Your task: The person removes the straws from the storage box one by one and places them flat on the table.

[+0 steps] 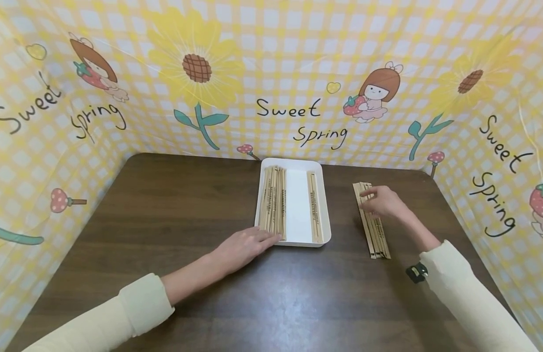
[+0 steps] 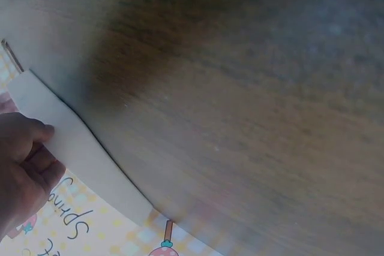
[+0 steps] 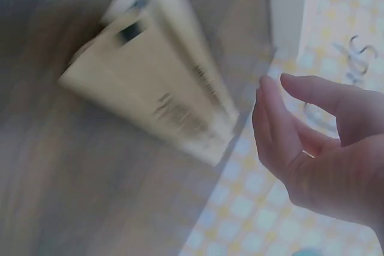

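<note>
Head: left hand (image 1: 244, 248) grips tray (image 1: 296, 205) at near corner, tray packets (image 1: 273, 200) just beyond it; right hand (image 1: 382, 201) over loose packets (image 1: 377, 239). Left wrist: fingers on tray wall. Right wrist: fingers relaxed, holding nothing.

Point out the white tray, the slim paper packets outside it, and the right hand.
White tray (image 1: 296, 206): head view, on its bare floor.
Slim paper packets (image 1: 375, 238): head view, on their near half.
Right hand (image 1: 385, 201): head view, on its back.
</note>
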Motion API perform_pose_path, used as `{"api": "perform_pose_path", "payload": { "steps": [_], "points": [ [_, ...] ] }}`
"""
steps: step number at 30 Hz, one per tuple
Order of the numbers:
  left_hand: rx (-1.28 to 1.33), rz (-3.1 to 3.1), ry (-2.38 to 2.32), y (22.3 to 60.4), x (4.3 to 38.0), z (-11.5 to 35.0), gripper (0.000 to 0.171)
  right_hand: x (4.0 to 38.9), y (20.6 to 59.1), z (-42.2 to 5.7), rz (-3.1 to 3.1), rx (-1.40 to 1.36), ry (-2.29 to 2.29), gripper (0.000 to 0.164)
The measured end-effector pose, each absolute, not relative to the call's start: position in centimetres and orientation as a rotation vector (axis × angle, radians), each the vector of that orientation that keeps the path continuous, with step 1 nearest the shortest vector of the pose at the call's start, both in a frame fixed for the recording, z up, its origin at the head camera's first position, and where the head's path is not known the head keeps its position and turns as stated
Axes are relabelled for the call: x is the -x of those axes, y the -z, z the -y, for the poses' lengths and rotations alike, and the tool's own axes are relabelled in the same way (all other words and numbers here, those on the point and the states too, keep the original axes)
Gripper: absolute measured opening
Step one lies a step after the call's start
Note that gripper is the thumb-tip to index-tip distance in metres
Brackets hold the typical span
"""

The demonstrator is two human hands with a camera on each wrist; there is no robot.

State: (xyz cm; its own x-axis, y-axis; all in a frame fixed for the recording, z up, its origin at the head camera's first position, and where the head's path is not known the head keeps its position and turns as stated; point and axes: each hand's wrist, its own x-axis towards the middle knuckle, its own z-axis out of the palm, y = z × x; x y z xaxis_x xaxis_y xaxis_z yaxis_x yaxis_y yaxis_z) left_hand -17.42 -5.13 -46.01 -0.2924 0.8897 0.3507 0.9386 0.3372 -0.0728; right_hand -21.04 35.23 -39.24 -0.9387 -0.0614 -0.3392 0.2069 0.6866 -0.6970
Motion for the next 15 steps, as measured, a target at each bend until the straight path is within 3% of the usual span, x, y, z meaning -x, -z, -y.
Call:
{"api": "perform_pose_path", "payload": {
  "steps": [15],
  "points": [
    [1.603,2.259,0.207,46.2,17.3,5.2,0.044,24.1,37.6,-26.2,-2.559,0.011,1.231,0.048]
  ]
}}
